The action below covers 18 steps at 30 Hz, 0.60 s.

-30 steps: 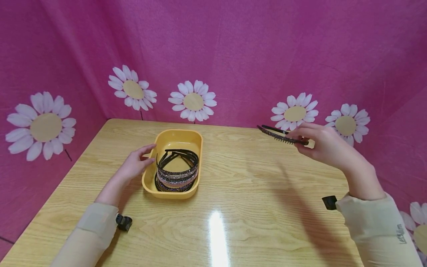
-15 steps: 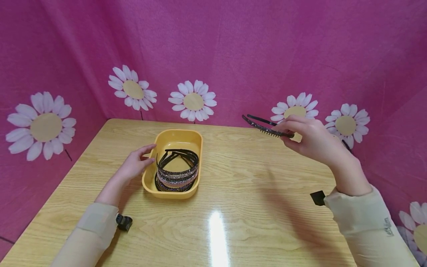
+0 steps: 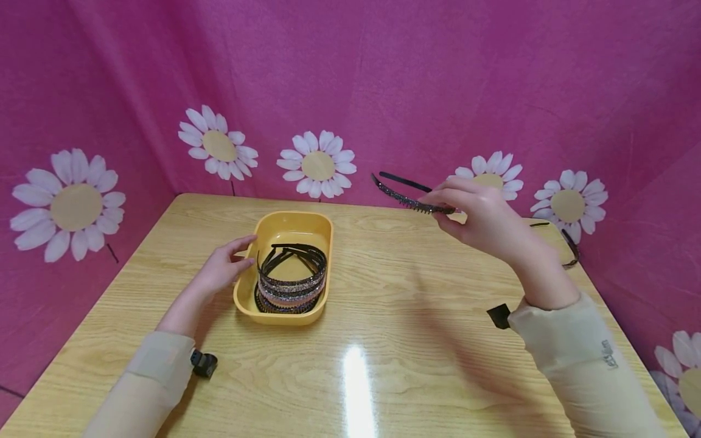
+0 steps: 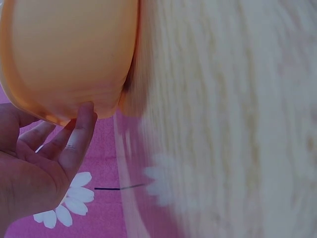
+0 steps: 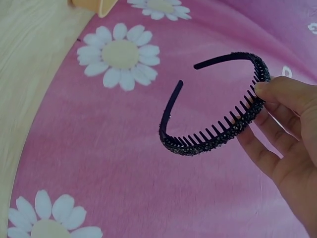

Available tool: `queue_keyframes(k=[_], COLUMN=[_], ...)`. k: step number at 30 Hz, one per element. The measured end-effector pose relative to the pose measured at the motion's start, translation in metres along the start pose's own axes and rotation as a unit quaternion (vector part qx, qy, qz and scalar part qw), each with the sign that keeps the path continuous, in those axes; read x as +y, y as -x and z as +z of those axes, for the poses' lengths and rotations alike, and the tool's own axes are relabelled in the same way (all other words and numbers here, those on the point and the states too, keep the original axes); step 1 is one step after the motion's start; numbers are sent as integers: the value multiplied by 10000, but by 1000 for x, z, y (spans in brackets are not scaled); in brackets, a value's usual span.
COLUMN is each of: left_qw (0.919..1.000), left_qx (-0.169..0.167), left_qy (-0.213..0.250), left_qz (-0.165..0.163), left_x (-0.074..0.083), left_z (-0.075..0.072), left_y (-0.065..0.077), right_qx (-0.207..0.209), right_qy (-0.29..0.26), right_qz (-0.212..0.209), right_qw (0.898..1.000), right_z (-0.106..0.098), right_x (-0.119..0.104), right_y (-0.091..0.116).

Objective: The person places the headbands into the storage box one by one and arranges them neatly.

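Note:
My right hand (image 3: 476,216) pinches a black glittery headband (image 3: 408,198) between thumb and fingers, holding it raised above the far part of the table. In the right wrist view, comb teeth line the inner side of that headband (image 5: 218,136) and its two ends point away from the hand. My left hand (image 3: 219,271) touches the left side of a yellow plastic bin (image 3: 323,310), fingers extended along its wall, as the left wrist view also shows. Inside the bin lies a stack of several headbands (image 3: 290,289), black, silver and pink, with sparkling bands.
Another dark headband (image 3: 572,250) lies at the table's far right corner, partly hidden behind my right forearm. The wooden table (image 3: 361,267) meets a pink curtain (image 3: 394,79) with daisies at the back and sides.
My right hand has moved left and slightly up with the headband. The headband at the far right corner has come into view from behind the arm. My left hand and the bin stay put.

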<state>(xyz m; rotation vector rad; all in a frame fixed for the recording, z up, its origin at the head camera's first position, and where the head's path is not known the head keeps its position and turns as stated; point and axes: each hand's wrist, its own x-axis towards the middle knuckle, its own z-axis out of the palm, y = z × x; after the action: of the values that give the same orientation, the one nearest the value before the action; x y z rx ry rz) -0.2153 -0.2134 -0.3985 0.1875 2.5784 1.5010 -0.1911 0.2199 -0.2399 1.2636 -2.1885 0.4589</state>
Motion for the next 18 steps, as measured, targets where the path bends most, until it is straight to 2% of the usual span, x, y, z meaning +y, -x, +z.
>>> queue_keyframes(k=[5, 11, 18], left_qw=[10000, 10000, 10000], left_qx=[-1, 0, -4], left_qy=[-65, -55, -7], left_qz=[9, -59, -32], left_x=[0, 0, 1], left_z=[0, 0, 1], left_y=[0, 0, 0], right_qx=[-5, 157, 177], right_qy=[107, -133, -173], right_qz=[85, -115, -39], right_qw=[9999, 9997, 9997], right_z=[9, 22, 36], right_x=[-3, -4, -9], right_y=[-7, -18, -27])
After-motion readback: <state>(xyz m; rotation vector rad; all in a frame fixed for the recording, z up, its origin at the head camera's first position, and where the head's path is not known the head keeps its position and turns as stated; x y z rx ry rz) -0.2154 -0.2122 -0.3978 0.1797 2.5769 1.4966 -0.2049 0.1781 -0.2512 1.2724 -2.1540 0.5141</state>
